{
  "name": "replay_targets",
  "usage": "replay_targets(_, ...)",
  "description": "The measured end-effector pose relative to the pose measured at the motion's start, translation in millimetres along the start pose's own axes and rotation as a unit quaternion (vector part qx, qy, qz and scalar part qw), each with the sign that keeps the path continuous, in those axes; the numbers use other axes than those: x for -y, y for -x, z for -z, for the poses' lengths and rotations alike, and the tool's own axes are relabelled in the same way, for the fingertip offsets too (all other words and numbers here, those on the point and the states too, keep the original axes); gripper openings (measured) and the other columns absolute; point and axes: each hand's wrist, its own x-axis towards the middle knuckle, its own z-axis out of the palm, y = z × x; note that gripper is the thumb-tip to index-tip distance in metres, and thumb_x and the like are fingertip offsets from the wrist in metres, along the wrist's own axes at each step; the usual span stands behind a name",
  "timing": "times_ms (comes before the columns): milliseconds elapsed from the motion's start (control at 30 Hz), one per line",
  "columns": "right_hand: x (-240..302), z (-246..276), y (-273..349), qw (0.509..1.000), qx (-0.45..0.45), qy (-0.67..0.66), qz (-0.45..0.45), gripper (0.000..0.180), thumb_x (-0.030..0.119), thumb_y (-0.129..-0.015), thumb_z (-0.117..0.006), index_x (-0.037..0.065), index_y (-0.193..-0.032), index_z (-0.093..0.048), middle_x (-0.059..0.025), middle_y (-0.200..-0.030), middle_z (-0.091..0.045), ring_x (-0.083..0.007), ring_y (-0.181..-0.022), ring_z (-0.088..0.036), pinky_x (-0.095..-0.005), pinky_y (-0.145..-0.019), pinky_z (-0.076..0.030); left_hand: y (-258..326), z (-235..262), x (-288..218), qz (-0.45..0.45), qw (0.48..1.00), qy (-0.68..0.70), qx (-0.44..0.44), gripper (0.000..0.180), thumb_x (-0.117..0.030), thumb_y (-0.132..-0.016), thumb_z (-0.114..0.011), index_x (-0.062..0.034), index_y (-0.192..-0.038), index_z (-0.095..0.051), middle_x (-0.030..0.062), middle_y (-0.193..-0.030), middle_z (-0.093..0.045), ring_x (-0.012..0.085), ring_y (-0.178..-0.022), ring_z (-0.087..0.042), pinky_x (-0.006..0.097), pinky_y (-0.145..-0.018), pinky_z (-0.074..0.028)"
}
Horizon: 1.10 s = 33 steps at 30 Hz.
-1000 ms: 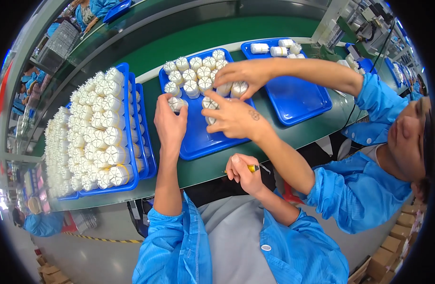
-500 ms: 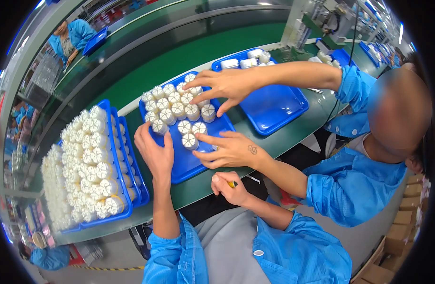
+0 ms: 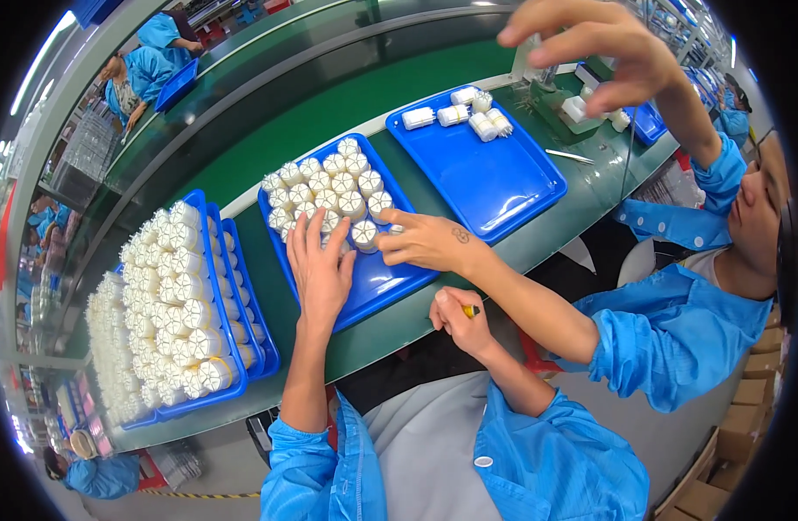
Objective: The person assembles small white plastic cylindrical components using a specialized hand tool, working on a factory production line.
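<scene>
A blue tray [image 3: 377, 291] lies before me, its far part packed with upright white cylinders [image 3: 342, 182] whose tops show radial lines. My left hand [image 3: 322, 269] reaches over the tray's near left side. Its fingers are stretched out and rest against the nearest cylinders, partly hiding them. My right hand [image 3: 455, 314] is closed around a marker pen [image 3: 472, 310] with a yellow and dark end, just off the tray's near edge. A co-worker's hand [image 3: 433, 241] touches a cylinder at the tray's right side.
Stacked trays [image 3: 234, 347] full of white cylinders stand at left. Another blue tray [image 3: 503, 195] at right holds several cylinders lying on their sides. The co-worker's other hand [image 3: 603, 52] is raised above the bench. A green conveyor belt [image 3: 329, 104] runs behind.
My left hand has moved right and inward against the cylinders. My right hand has shifted right with the marker pen. The co-worker's far hand has lifted off the tray, away to the right.
</scene>
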Motion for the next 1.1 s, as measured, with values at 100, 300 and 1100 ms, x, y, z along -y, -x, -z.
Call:
replay_targets(100, -0.2, 9.4, -0.2, 0.999, -0.030, -0.015, -0.016, 0.043, 0.024, -0.102, -0.046, 0.002, -0.065, -0.050, -0.0030, -0.060, -0.052, -0.0091, -0.058, -0.049, -0.0258, -0.056, -0.038, -1.9, 3.8, -3.9, 0.022, 1.000, 0.014, -0.002, 0.067, -0.010, -0.070, -0.078, -0.0154, -0.132, -0.055, 0.0162, -0.142, -0.040, 0.0384, -0.136, -0.032, 0.052, -0.113, -0.023)
replay_targets(300, -5.4, 18.8, -5.5, 0.999, -0.011, 0.020, 0.045, 0.043, 0.021, -0.100, -0.048, 0.001, -0.063, -0.050, -0.0042, -0.056, -0.051, -0.0103, -0.054, -0.048, -0.0274, -0.054, -0.038, -16.7, 0.7, -27.9, -0.012, 0.999, 0.031, 0.032, 0.072, -0.014, -0.068, -0.080, -0.0163, -0.135, -0.053, 0.0173, -0.143, -0.038, 0.0385, -0.137, -0.030, 0.053, -0.114, -0.019)
replay_targets(1100, -12.0, 20.5, -3.5, 0.993, -0.023, 0.036, 0.113, 0.038, 0.012, -0.097, -0.049, -0.001, -0.062, -0.049, -0.0083, -0.055, -0.053, -0.0161, -0.049, -0.052, -0.0311, -0.050, -0.040, -52.7, -26.1, -41.2, -0.054, 0.996, -0.065, -0.009, 0.066, -0.030, -0.071, -0.079, -0.0114, -0.130, -0.055, 0.0197, -0.134, -0.048, 0.0387, -0.128, -0.041, 0.054, -0.110, -0.028)
